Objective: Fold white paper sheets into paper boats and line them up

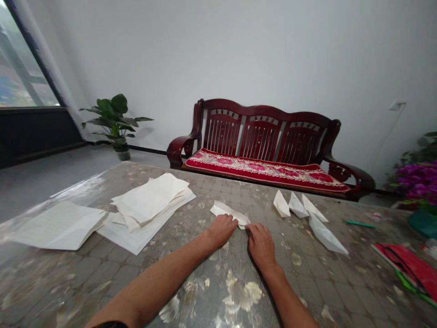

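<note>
Under your L hand (222,229), fingers curled onto folded paper (220,207), uneven pressure cd skew creases; R hand (262,246) touches near end, pinch unclear.

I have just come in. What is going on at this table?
A person's bare left hand lies over a narrow folded strip of off-white paper, while the bare right hand touches its right end. On the grey, floral-patterned table, four folded white paper shapes, pointed like boats, stand to the right. Loose off-white paper sheets lie in overlapping piles to the left.
</note>
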Motion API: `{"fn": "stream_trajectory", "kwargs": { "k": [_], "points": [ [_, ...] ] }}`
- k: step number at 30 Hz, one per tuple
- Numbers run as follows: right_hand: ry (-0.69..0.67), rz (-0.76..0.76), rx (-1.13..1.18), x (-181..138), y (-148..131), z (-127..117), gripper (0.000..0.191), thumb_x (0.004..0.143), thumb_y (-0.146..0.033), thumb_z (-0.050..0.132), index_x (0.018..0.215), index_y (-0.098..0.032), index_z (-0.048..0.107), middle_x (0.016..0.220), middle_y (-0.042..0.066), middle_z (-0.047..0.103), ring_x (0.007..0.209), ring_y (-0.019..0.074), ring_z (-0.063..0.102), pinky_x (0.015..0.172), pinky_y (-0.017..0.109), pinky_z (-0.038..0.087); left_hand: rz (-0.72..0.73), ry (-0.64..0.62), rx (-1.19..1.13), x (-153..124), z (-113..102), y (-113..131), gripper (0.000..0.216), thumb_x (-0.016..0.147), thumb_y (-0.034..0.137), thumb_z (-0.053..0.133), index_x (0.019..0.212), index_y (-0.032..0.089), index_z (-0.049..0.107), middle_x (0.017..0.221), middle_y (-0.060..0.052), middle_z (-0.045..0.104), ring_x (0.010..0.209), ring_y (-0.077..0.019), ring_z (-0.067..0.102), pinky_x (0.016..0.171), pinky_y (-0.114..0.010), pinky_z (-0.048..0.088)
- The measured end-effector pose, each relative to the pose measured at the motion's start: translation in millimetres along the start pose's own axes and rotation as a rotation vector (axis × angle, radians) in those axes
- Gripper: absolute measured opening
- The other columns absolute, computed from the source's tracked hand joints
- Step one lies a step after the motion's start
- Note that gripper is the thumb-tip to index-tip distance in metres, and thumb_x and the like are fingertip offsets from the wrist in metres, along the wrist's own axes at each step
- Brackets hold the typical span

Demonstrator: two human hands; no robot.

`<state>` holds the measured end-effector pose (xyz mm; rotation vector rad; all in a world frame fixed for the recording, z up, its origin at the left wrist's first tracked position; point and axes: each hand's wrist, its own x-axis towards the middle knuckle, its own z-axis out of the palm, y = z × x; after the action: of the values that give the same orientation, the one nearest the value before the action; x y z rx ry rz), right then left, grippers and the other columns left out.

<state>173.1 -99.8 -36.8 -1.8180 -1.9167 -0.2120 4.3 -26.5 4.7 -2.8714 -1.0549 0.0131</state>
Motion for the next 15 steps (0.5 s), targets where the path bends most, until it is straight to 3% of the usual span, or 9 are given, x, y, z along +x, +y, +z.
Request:
{"fn": "stream_trajectory", "kwargs": {
  "k": [6, 11, 15],
  "points": [
    [-0.009, -0.03, 0.058, 1, -2, -2, 0.027, 0.088, -0.006, 0.044, 0.091, -0.022, 0.065, 0.093, 0.004, 0.062, 0.092, 0.0193, 0.054, 0.082, 0.028, 0.039, -0.049, 0.028, -0.013, 7, 7, -1, 0.018, 0.094, 0.013, 0.048, 0.102, 0.011, 0.064, 0.093, -0.016, 0.069, 0.091, -0.0243, 0.068, 0.076, -0.034, 0.051],
    [-0.022, -0.028, -0.037, 2, -5, -3, 0.025, 0.094, -0.015, 0.046, 0.108, -0.024, 0.065, 0.097, 0.005, 0.063, 0.093, 0.0214, 0.053, 0.081, 0.031, 0.038, -0.038, 0.046, -0.01, 9, 13, -2, 0.018, 0.094, 0.013, 0.047, 0.101, 0.011, 0.064, 0.093, -0.016, 0.069, 0.091, -0.0251, 0.068, 0.075, -0.034, 0.051],
    [-0.051, 0.006, -0.134, 4, -9, -4, 0.021, 0.096, -0.022, 0.05, 0.11, -0.025, 0.064, 0.099, 0.006, 0.063, 0.093, 0.0233, 0.053, 0.08, 0.033, 0.036, -0.026, 0.063, -0.003, 8, 17, -3, 0.018, 0.095, 0.013, 0.047, 0.1, 0.011, 0.064, 0.093, -0.015, 0.068, 0.093, -0.0256, 0.067, 0.076, -0.035, 0.051]
  ]
}}
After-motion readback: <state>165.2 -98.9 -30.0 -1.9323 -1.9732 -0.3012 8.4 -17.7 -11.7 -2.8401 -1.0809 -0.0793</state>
